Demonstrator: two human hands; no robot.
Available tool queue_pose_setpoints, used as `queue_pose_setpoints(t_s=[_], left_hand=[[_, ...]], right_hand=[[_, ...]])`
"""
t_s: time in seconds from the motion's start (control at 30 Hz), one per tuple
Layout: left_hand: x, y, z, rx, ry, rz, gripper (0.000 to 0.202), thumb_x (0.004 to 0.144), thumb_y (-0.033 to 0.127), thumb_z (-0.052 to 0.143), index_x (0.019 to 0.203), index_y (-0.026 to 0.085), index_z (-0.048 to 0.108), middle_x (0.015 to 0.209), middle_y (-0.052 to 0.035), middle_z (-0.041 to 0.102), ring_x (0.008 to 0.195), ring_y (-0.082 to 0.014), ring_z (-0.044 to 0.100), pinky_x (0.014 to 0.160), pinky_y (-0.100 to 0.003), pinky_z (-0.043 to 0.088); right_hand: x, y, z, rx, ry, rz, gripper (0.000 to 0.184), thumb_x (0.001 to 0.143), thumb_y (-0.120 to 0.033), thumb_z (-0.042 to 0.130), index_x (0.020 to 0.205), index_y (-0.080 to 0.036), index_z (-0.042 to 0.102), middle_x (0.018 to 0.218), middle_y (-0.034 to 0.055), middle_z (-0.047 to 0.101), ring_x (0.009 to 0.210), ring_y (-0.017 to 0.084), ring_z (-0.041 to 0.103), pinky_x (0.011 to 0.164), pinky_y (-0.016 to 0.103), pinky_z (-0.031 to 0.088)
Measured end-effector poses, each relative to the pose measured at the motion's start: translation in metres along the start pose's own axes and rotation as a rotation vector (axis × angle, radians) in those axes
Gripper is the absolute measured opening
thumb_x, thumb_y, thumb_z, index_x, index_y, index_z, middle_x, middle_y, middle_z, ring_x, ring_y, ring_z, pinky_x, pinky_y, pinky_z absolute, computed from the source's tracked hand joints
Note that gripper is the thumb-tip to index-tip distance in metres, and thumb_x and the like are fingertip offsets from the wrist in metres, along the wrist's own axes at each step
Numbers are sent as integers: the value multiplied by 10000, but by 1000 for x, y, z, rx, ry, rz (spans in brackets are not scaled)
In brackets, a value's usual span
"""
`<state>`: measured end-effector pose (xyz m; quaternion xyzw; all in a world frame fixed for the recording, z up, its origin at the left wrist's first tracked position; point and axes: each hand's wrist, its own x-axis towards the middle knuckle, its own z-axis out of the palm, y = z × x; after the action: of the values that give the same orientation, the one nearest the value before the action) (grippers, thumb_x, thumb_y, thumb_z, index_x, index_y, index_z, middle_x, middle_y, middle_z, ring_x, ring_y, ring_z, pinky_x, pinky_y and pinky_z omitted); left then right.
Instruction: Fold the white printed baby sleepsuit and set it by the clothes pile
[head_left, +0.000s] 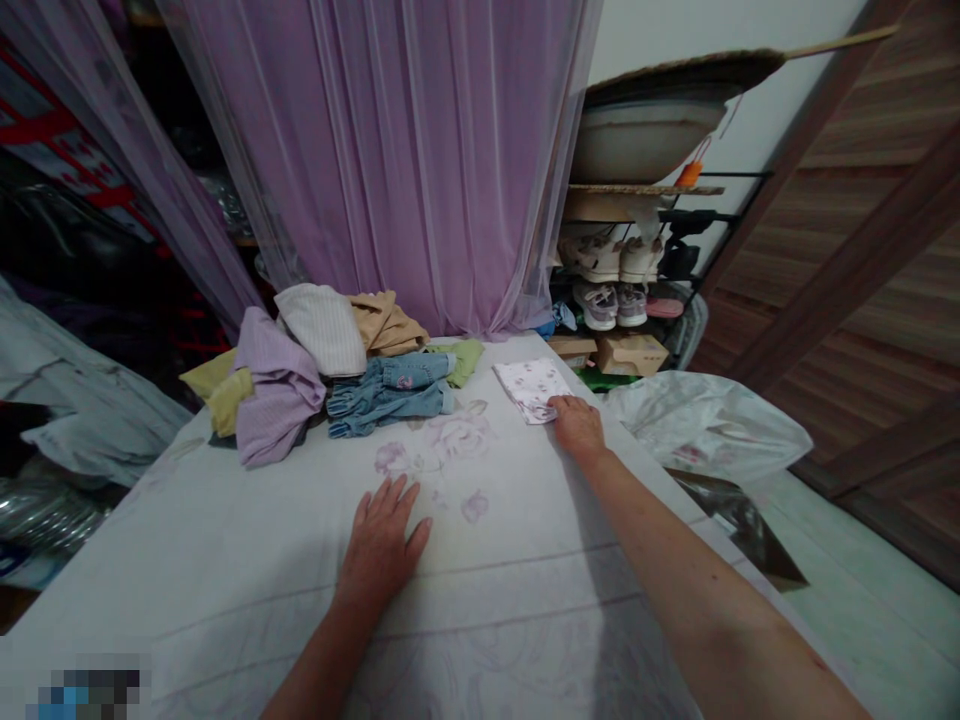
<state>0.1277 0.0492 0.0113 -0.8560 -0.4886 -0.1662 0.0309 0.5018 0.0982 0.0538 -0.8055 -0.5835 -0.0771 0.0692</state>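
Folded white floral cloth (531,390) lies just far-left of the right hand (574,425), whose open, flat fingers touch its near-right edge without grasping; the left hand (382,545), open and flat on the floral bedsheet (225,590), sits farther off, near-left.

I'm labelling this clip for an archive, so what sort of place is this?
Probably a home bedroom: there's what looks like a bed with a floral sheet, heaped clothes, and a shoe rack.
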Motion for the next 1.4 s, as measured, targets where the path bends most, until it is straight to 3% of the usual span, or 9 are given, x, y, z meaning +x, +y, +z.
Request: queue_pose_setpoints(t_s=[0.13,0.23,0.37,0.57,0.8,1.13,1.23,1.4], left_hand=[[0,0,0,8,1,0,493,923,406,457,1341,177,582,1441,-141,535,1351,-327,470,1109,-556,366],[0,0,0,18,-7,4,496,924,407,457,1345,174,579,1444,-140,532,1353,-328,467,1111,-555,362],[0,1,-2,23,-26,-4,503,928,407,449,1354,169,570,1454,-137,522,1359,-326,460,1110,-555,361],[2,-1,-1,2,-61,-24,513,930,433,440,1363,187,564,1456,-130,523,1365,-316,453,1117,-548,346],[5,6,-9,5,-140,-78,521,951,426,410,1406,195,519,1504,-105,472,1408,-287,396,1161,-528,288],[5,18,-24,30,-285,-160,567,982,438,322,1503,221,383,1592,-71,317,1477,-267,265,1199,-512,206],[-1,20,-26,23,-338,-182,595,983,466,309,1526,225,334,1610,-72,267,1491,-269,219,1206,-511,182],[-20,18,-27,18,-309,-191,612,979,520,289,1523,246,341,1613,-68,264,1494,-272,208,1210,-509,166]], right_hand=[[-9,-6,2,18,58,-27,496,847,-89,405,1296,-214,577,1366,124,578,1283,259,469,1073,471,299],[-18,-14,7,44,132,-61,546,874,-222,450,1420,-215,473,1493,118,466,1385,288,356,1117,529,229],[-28,-26,13,102,71,-61,499,937,-345,397,1403,-201,504,1497,122,464,1390,289,359,1098,499,293],[-54,-46,6,124,56,7,508,958,-343,415,1430,-167,478,1526,158,413,1392,258,380,1094,416,334],[-102,-64,5,232,44,10,390,944,-272,442,1276,-183,625,1416,123,551,1336,247,453,1118,437,292],[-165,-90,12,262,115,-46,379,914,-235,470,1232,-187,673,1366,124,592,1298,261,492,1102,423,314],[-180,-96,12,256,137,-87,373,913,-229,472,1219,-185,680,1352,125,606,1283,262,511,1095,426,325],[-195,-97,13,290,201,-146,340,895,-207,485,1142,-170,715,1272,121,660,1210,255,573,1068,402,371]])
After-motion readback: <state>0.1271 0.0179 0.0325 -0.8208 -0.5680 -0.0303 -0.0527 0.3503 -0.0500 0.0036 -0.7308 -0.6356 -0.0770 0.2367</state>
